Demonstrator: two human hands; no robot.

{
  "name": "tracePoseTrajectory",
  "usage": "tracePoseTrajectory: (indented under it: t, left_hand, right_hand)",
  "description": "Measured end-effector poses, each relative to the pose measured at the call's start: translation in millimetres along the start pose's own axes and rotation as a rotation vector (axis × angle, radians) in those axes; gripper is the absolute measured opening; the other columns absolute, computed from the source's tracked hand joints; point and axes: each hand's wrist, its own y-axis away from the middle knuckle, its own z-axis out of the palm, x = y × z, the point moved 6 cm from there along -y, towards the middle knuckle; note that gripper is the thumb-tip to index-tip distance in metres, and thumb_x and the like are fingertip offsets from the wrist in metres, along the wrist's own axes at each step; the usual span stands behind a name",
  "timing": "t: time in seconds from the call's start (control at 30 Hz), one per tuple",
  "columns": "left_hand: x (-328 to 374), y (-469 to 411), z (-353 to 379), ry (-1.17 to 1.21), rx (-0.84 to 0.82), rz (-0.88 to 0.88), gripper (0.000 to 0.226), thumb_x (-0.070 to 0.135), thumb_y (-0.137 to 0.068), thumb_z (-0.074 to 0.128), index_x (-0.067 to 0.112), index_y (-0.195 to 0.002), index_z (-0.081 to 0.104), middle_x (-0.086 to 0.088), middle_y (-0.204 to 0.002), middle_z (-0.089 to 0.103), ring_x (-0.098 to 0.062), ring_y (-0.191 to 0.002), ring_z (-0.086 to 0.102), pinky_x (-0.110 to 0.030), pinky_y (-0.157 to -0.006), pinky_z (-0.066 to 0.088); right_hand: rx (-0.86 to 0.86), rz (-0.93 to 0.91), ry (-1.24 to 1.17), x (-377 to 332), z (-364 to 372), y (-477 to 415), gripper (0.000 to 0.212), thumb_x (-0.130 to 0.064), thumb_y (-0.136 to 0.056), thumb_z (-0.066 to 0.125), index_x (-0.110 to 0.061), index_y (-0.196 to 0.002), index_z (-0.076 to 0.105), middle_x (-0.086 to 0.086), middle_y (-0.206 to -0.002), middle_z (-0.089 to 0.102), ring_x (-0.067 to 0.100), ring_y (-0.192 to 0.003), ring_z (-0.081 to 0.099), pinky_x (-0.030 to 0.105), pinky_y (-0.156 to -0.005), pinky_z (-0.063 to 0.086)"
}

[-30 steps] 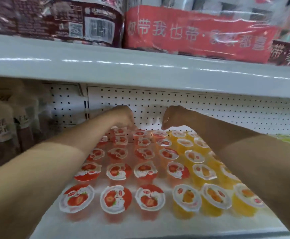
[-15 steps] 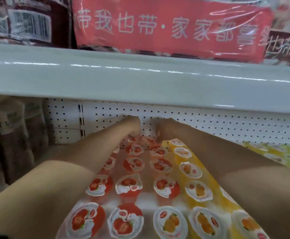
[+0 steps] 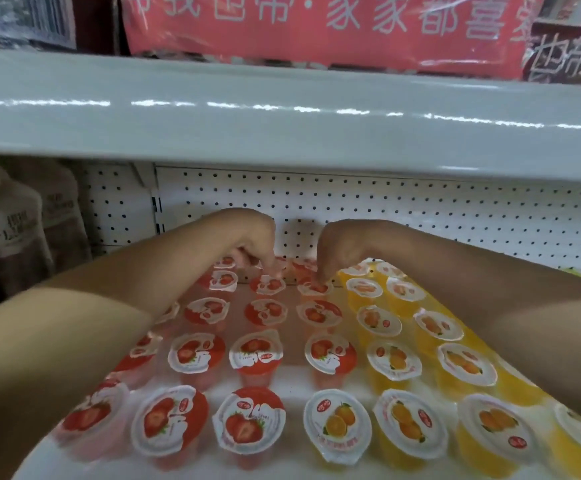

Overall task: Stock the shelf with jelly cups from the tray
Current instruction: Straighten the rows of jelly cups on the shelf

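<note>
Red strawberry-lidded plastic jelly cups (image 3: 268, 284) in far row blur under left hand (image 3: 249, 239) and right hand (image 3: 337, 245); fingers curl down, tips hidden, grip unreadable.

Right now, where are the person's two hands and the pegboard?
left hand (image 3: 251, 237): head view, back of the hand.
right hand (image 3: 337, 244): head view, back of the hand.
pegboard (image 3: 438, 216): head view, bare back panel.

You are working in the low gap under the upper shelf (image 3: 282, 126), which is capping your headroom. Jelly cups (image 3: 258, 355) are crowding the lower shelf (image 3: 297, 384), leaving only narrow lanes between rows. The pegboard (image 3: 420, 216) is closing the back, and brown pouches (image 3: 15, 230) are walling the left.
</note>
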Motion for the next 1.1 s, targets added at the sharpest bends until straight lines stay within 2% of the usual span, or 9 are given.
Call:
tracePoseTrajectory:
  t: [0.1, 0.17, 0.3, 0.5, 0.7, 0.83, 0.9, 1.03, 1.1]
  left_hand:
    - [2, 2, 16, -0.048, -0.017, 0.000, 0.053, 0.037, -0.073, 0.085, 0.003, -0.110, 0.066, -0.010, -0.126, 0.063, -0.020, -0.090, 0.072, -0.034, -0.086, 0.059]
    - [1, 0, 22, -0.054, -0.009, -0.005, 0.051, 0.038, -0.071, 0.086, 0.003, -0.103, 0.067, -0.010, -0.120, 0.067, -0.020, -0.086, 0.072, -0.038, -0.085, 0.059]
    - [-4, 4, 24, -0.114, 0.030, -0.043, 0.053, 0.045, -0.069, 0.085, 0.002, -0.095, 0.068, -0.009, -0.087, 0.073, -0.023, -0.076, 0.071, -0.041, -0.083, 0.060]
    - [-1, 16, 24, -0.087, 0.084, -0.035, 0.044, 0.033, -0.077, 0.081, 0.005, -0.107, 0.066, -0.010, -0.097, 0.071, -0.022, -0.082, 0.072, -0.037, -0.081, 0.060]
    - [5, 39, 17, -0.036, 0.056, 0.008, 0.051, 0.045, -0.069, 0.085, 0.004, -0.093, 0.067, -0.006, -0.094, 0.071, -0.022, -0.087, 0.071, -0.038, -0.085, 0.059]
    - [14, 55, 23, -0.026, -0.029, 0.041, 0.042, 0.041, -0.070, 0.085, 0.009, -0.088, 0.065, -0.003, -0.081, 0.063, -0.021, -0.087, 0.071, -0.035, -0.084, 0.059]
    - [17, 58, 30, -0.066, -0.047, 0.037, 0.037, 0.040, -0.073, 0.084, 0.009, -0.081, 0.066, -0.004, -0.078, 0.065, -0.020, -0.081, 0.070, -0.036, -0.084, 0.059]
    - [18, 58, 42, -0.101, -0.031, 0.027, 0.027, 0.032, -0.075, 0.084, 0.010, -0.078, 0.068, -0.005, -0.085, 0.072, -0.021, -0.086, 0.072, -0.035, -0.080, 0.060]
    - [18, 57, 44, -0.078, -0.021, 0.039, 0.029, 0.029, -0.075, 0.085, 0.007, -0.086, 0.070, -0.004, -0.090, 0.071, -0.022, -0.089, 0.072, -0.034, -0.081, 0.060]
  right_hand:
    - [-0.043, -0.015, 0.028, -8, 12, 1, 0.037, -0.056, -0.075, 0.075, -0.019, -0.077, 0.070, -0.007, -0.083, 0.066, 0.017, -0.088, 0.064, 0.036, -0.085, 0.054]
    - [-0.025, -0.010, 0.038, -11, 15, -1, 0.037, -0.051, -0.074, 0.077, -0.017, -0.068, 0.065, -0.005, -0.074, 0.061, 0.017, -0.080, 0.062, 0.033, -0.077, 0.053]
    - [0.014, 0.045, 0.077, -11, 17, 0, 0.040, -0.042, -0.076, 0.078, -0.014, -0.058, 0.055, -0.001, -0.062, 0.048, 0.018, -0.062, 0.051, 0.029, -0.064, 0.044]
    - [0.062, 0.057, 0.079, -15, 18, 0, 0.040, -0.043, -0.076, 0.077, -0.014, -0.059, 0.055, -0.001, -0.061, 0.045, 0.016, -0.058, 0.047, 0.027, -0.060, 0.040]
    - [0.117, 0.011, -0.001, -18, 8, 25, 0.047, -0.050, -0.073, 0.079, -0.011, -0.058, 0.057, 0.000, -0.058, 0.049, 0.018, -0.057, 0.048, 0.028, -0.060, 0.041]
    - [0.067, -0.020, -0.043, -33, 7, 51, 0.049, -0.054, -0.071, 0.077, -0.006, -0.072, 0.066, 0.010, -0.068, 0.056, 0.019, -0.066, 0.052, 0.029, -0.063, 0.042]
    - [0.020, -0.024, -0.028, -40, 14, 59, 0.044, -0.054, -0.071, 0.077, -0.012, -0.071, 0.065, 0.003, -0.072, 0.059, 0.020, -0.073, 0.057, 0.031, -0.068, 0.047]
    - [0.019, -0.021, -0.033, -44, 21, 67, 0.037, -0.044, -0.072, 0.078, -0.013, -0.092, 0.073, 0.004, -0.101, 0.070, 0.023, -0.095, 0.065, 0.036, -0.083, 0.054]
    - [0.019, -0.007, -0.048, -43, 21, 67, 0.039, -0.043, -0.071, 0.079, -0.012, -0.094, 0.073, 0.005, -0.101, 0.070, 0.023, -0.096, 0.065, 0.038, -0.085, 0.055]
